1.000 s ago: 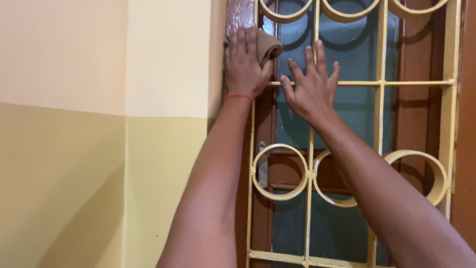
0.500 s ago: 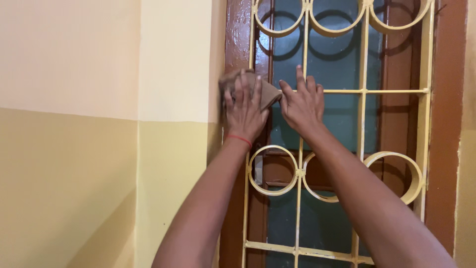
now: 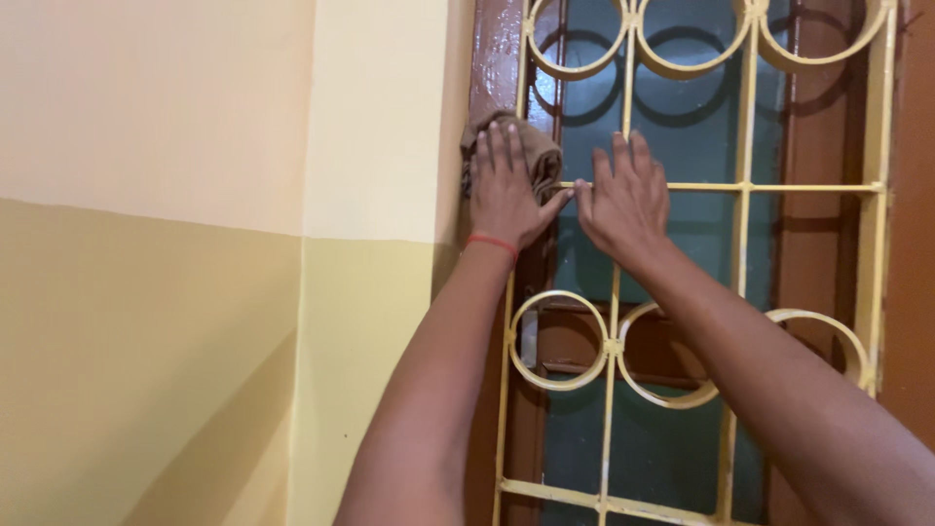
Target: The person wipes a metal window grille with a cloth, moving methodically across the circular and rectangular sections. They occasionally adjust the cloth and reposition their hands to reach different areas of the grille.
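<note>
My left fingers (image 3: 502, 146) are lying flat and slightly spread over a brown cloth (image 3: 536, 151), pressing it against the brown wooden window frame (image 3: 497, 58) just where the yellow metal grille (image 3: 745, 185) begins. The left hand (image 3: 506, 190) is wearing a red thread at the wrist, and the cloth is bunching out past the fingertips toward the pane. My right fingers (image 3: 633, 161) are resting close together over the horizontal bar of the grille, the thumb reaching toward the cloth's edge; the right hand (image 3: 623, 200) is sitting just beside the left, nearly touching it.

Compared with a second ago, the right hand is closing up: its fingers were splayed wide on the green glass (image 3: 691, 127) and are now drawn in beside the cloth. The left hand and cloth are staying on the same stretch of frame, a little lower than at first. I am reading this as wiping carrying on along the frame's inner edge, with the right hand coming in to steady or gather the cloth. The cream and tan wall (image 3: 195, 244) is standing to the left.
</note>
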